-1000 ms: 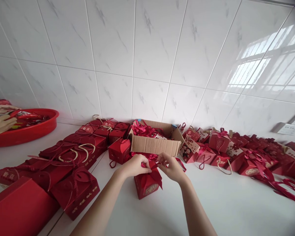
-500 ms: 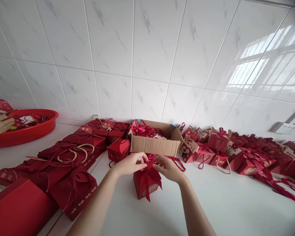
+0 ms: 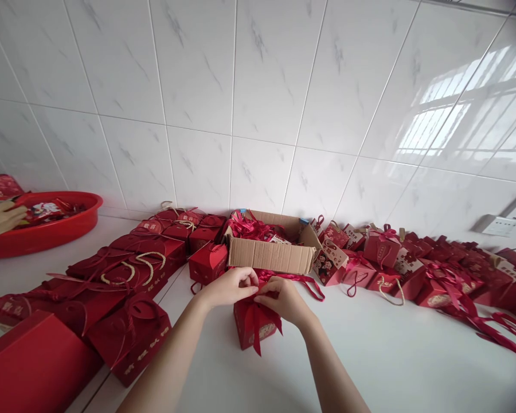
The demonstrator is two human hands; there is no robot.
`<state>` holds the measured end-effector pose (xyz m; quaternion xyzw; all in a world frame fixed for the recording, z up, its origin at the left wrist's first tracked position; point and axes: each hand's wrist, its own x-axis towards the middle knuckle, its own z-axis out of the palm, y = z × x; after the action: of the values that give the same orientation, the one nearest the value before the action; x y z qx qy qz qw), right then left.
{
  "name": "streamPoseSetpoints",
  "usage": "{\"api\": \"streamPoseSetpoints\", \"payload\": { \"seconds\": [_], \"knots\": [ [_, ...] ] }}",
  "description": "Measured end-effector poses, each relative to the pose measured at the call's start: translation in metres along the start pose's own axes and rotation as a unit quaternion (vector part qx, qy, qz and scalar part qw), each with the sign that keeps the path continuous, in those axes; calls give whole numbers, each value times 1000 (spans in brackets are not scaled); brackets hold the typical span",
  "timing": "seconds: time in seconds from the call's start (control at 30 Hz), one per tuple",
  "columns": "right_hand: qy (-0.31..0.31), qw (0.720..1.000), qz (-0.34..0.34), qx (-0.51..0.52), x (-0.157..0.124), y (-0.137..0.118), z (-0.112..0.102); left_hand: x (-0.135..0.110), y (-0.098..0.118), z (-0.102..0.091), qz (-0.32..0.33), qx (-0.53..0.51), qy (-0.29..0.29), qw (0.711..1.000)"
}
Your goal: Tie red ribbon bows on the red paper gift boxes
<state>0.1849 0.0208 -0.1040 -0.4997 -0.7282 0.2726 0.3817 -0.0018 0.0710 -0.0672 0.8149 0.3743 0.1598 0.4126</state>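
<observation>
A small red gift box [image 3: 246, 326] stands on the white tabletop in front of me. A dark red ribbon [image 3: 257, 330] lies over its top, with tails hanging down the near side. My left hand [image 3: 236, 285] pinches the ribbon at the top of the box from the left. From the right, my right hand [image 3: 280, 295] has its fingers closed on the ribbon close to the left fingertips. The fingers cover the ribbon's middle, so whether a knot sits there is hidden.
Behind the box is an open cardboard carton [image 3: 270, 255] of red ribbons. Rows of red boxes [image 3: 131, 338] fill the left, and more small boxes [image 3: 380, 252] crowd the right. Another person's hand [image 3: 2, 218] reaches over a red basin [image 3: 60, 229] holding wrapped items.
My right hand has moved left, its fingertips now close beside my left ones at the box top. The left hand stays nearly still. The other person's hand shifted slightly at the basin.
</observation>
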Motion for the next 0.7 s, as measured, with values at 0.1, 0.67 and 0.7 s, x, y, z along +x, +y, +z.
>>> {"api": "streamPoseSetpoints", "payload": {
  "seconds": [0.1, 0.67, 0.7],
  "knots": [
    [-6, 1000, 2, -5, 0, -1, 1, 0, 0, 0, -23, 31, 13, 999],
    [22, 999, 35, 36, -2, 3, -16, 1, 7, 5, 19, 53, 55, 997],
    [29, 998, 38, 47, -2, 3, -18, 1, 8, 7, 20, 53, 54, 997]
  ]
}}
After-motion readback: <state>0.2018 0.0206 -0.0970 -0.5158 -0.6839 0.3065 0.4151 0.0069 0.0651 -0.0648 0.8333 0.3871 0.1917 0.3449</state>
